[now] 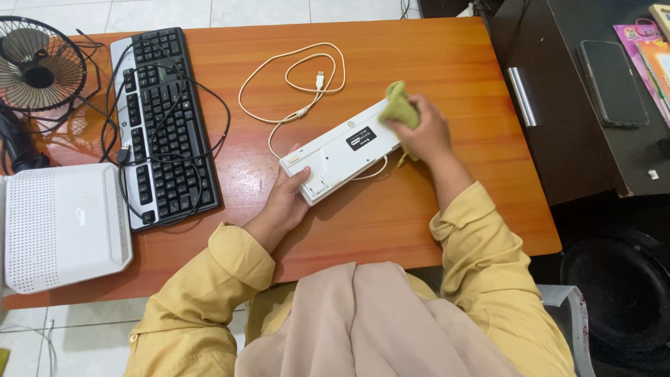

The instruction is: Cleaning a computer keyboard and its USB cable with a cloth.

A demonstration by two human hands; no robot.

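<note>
A white keyboard (342, 150) lies upside down and slanted on the orange wooden table (419, 209), a dark label on its back. My left hand (285, 199) grips its near left end, thumb on top. My right hand (422, 131) presses a small green cloth (400, 103) against the keyboard's far right end. The keyboard's white cable (296, 77) loops on the table behind it.
A black keyboard (164, 129) with a tangled black cable lies at the left. A small black fan (38, 66) stands at the far left corner, a white perforated box (66, 223) below it. At the right, a dark cabinet carries a black phone (612, 82) and colourful books (645, 49).
</note>
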